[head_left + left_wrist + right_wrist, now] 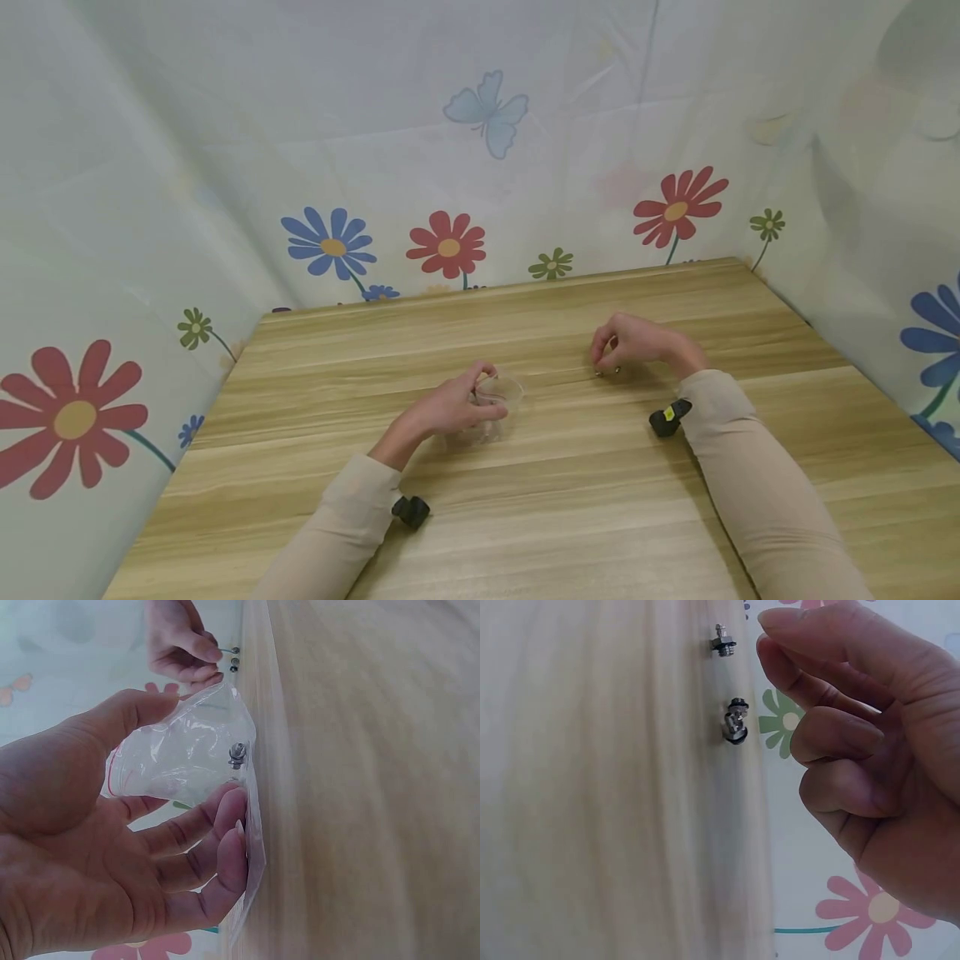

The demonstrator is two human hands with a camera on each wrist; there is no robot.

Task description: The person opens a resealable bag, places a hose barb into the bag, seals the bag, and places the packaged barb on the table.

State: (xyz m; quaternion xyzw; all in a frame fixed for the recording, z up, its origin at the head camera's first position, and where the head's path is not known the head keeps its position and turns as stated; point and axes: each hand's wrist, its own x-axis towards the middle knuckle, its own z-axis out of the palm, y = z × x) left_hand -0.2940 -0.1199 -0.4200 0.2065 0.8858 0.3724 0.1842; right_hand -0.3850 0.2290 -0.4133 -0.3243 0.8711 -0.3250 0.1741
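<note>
My left hand point(453, 406) holds a clear plastic zip bag point(187, 742) low over the table, its thumb on one side and its fingers on the other. Through the film a small metal fitting point(237, 754) is visible, near the tabletop. To the right, my right hand point(633, 340) hovers with bent fingers over small metal fittings. In the right wrist view, one threaded fitting point(723, 642) lies just beside the fingertips, and a metal cluster point(736, 721) with dark rings sits near it. No object shows between the right thumb and forefinger.
The wood-grain table point(315, 358) extends around both hands. A white curtain point(337, 125) printed with flowers and a butterfly hangs behind it and at both sides. Small black cameras point(411, 511) are worn at the wrists.
</note>
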